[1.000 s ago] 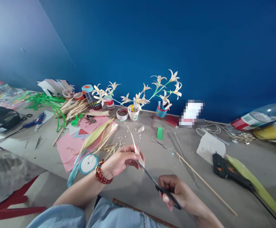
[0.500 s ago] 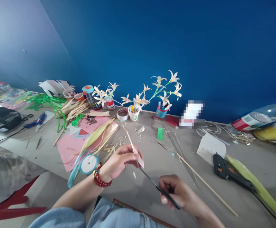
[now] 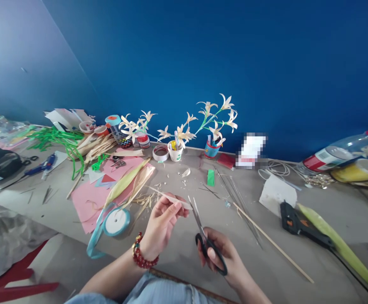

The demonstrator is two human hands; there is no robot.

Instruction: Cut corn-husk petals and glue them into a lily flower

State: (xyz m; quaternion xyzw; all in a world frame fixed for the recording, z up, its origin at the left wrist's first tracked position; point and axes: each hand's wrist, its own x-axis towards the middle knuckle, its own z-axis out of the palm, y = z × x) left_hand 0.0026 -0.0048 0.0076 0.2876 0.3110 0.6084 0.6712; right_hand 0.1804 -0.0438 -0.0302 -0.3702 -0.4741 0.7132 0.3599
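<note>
My left hand (image 3: 165,219) pinches a thin pale strip of corn husk (image 3: 179,200) between thumb and fingers; its narrow tail points up and left. In my right hand (image 3: 217,253) are black-handled scissors (image 3: 199,223), gripped by the finger loops. Their blades stand apart, tips upward, just right of the strip's wide end. Whether a blade touches the strip I cannot tell. To the left of my left hand lie husk scraps (image 3: 146,204) and a spool of light blue ribbon (image 3: 117,221).
Pale husk flowers (image 3: 184,134) stand in cups by the blue wall. A black glue gun (image 3: 301,226), a wooden stick (image 3: 275,244) and metal wires (image 3: 239,198) lie to the right. Pink paper (image 3: 85,205) and green stems (image 3: 57,138) are on the left.
My left hand has turned, so the strip lies flatter, pointing more to the left. The scissors have swung more upright and their blades have parted. The view has shifted slightly.
</note>
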